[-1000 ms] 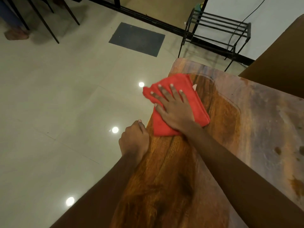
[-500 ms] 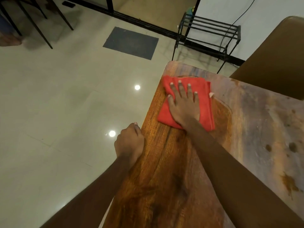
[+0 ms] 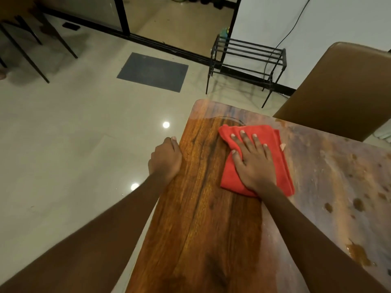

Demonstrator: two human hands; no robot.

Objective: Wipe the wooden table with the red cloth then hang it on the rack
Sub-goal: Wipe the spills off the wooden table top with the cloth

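A folded red cloth point(image 3: 230, 178) lies flat on the wooden table point(image 3: 203, 218) near its far left corner. My right hand point(image 3: 252, 163) presses down on the cloth with fingers spread. My left hand point(image 3: 166, 158) grips the table's left edge, fingers curled over it. The table's left strip looks dark and glossy; the right part is dull and hazy with brown spots. A black metal rack point(image 3: 247, 60) stands on the floor beyond the table, against the white wall.
A brown chair back point(image 3: 342, 87) rises at the table's far right side. A grey floor mat point(image 3: 153, 71) lies on the glossy tiled floor. Black chair legs point(image 3: 31, 47) stand at the far left. A dark-framed sliding door runs along the back.
My right hand has slid the cloth from the table's left edge rightwards, further onto the table top. The left hand keeps its hold on the edge. The camera has tilted up.
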